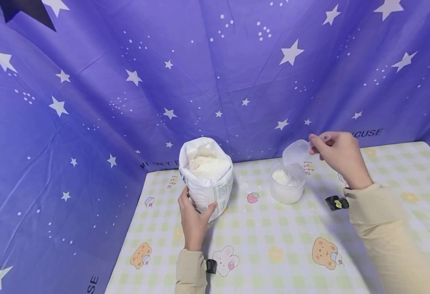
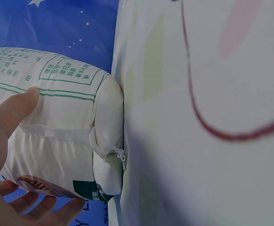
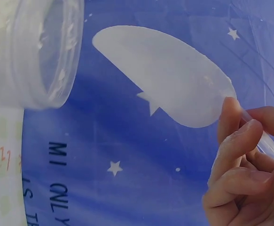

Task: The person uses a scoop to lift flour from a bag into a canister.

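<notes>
An open white bag (image 1: 220, 192) of pale powder stands upright near the curtain. My left hand (image 1: 194, 222) grips its lower front, thumb on the right side; in the left wrist view the thumb and fingers of the hand (image 2: 28, 155) span the bag (image 2: 66, 113). A clear round tub (image 1: 287, 192) with white powder inside stands to the right. Above its rim, my right hand (image 1: 341, 155) pinches the handle of a translucent scoop (image 1: 296, 152), bowl tilted down toward the tub. The right wrist view shows the scoop (image 3: 165, 75) in the hand (image 3: 242, 169), beside the tub (image 3: 47, 56).
A purple curtain (image 1: 218, 81) with white stars rises behind and to the left of the table. Over the table lies a green checked cloth (image 1: 273, 228) with cartoon prints. Traces of white powder dust the cloth between bag and tub.
</notes>
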`<state>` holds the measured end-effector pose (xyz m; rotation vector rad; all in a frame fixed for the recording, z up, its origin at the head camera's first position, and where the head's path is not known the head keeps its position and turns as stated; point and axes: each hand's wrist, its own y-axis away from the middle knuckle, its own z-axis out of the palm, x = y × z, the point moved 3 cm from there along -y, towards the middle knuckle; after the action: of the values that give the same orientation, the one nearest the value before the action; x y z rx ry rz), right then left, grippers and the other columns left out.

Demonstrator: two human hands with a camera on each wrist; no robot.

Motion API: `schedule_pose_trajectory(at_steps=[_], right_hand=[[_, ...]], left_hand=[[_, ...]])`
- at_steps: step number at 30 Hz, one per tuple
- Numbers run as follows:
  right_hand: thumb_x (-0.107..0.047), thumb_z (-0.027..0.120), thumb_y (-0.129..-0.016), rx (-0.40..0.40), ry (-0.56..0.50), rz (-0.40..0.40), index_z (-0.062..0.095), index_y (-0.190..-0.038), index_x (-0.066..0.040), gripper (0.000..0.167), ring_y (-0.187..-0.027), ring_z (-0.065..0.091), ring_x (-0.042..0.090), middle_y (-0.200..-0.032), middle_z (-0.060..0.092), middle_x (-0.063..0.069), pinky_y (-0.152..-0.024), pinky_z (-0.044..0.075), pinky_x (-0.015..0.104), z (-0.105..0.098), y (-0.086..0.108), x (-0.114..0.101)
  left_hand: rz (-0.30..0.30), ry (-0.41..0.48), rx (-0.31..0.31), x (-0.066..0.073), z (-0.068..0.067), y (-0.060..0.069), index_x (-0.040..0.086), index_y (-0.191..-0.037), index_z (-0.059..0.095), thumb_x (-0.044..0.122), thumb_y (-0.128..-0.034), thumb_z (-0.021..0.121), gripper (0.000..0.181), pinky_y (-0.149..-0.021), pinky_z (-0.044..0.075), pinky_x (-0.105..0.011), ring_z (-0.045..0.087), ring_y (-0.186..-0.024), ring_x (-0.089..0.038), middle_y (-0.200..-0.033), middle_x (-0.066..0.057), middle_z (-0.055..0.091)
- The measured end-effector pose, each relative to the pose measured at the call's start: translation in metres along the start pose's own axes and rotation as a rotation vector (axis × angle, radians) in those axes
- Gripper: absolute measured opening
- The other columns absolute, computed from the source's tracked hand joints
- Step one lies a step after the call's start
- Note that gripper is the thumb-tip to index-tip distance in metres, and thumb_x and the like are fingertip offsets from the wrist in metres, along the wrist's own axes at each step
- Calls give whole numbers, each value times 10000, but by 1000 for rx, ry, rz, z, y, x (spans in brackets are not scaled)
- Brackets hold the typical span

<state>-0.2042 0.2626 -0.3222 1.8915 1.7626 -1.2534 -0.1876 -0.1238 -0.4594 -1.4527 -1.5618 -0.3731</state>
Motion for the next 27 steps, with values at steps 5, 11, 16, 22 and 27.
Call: schedule_pose_trajectory(at_steps=[5, 11, 16, 22, 27], right_hand=[[-422, 600, -970, 15, -116, 43, 755, -880, -24, 437, -544, 583, 154, -635, 693, -98, -543, 406, 238, 5, -1, -7], [-404, 621, -964, 7, -266, 92, 733, -912, 8, 431, -552, 555, 99, -637, 681, -141, -563, 426, 232, 16, -2, -18], [-389, 628, -963, 2, -313, 94, 736, -948, 17, 421, -561, 567, 104, -634, 674, -172, -560, 452, 219, 28, -2, -30], [-382, 618, -971, -6, -375, 73, 732, -956, 30, 428, -574, 591, 116, -640, 675, -191, -551, 480, 206, 43, -2, -44], [-358, 616, -976, -18, -428, 46, 731, -922, 30, 408, -567, 582, 144, -649, 683, -152, -533, 473, 205, 57, -2, -54]], left_hand=[[-3, -1, -3, 0, 0, 1, 83, -1493, 314, 295, -706, 903, 1005, -1067, 456, -475, 482, -1293, -311, -1391, -149, 434], [7, 0, 2, -1, 0, 1, 81, -1492, 314, 282, -705, 904, 1003, -1070, 451, -478, 479, -1292, -313, -1393, -154, 431], [3, 6, -1, -1, 0, 1, 76, -1493, 313, 275, -706, 904, 1004, -1085, 440, -472, 473, -1300, -310, -1394, -155, 432], [-5, 8, -7, 0, 0, 0, 70, -1493, 312, 279, -707, 903, 1005, -1101, 426, -468, 467, -1305, -309, -1390, -159, 433], [-5, 6, -7, 1, 0, 0, 70, -1493, 311, 279, -707, 903, 1005, -1096, 430, -473, 466, -1307, -312, -1394, -160, 429]])
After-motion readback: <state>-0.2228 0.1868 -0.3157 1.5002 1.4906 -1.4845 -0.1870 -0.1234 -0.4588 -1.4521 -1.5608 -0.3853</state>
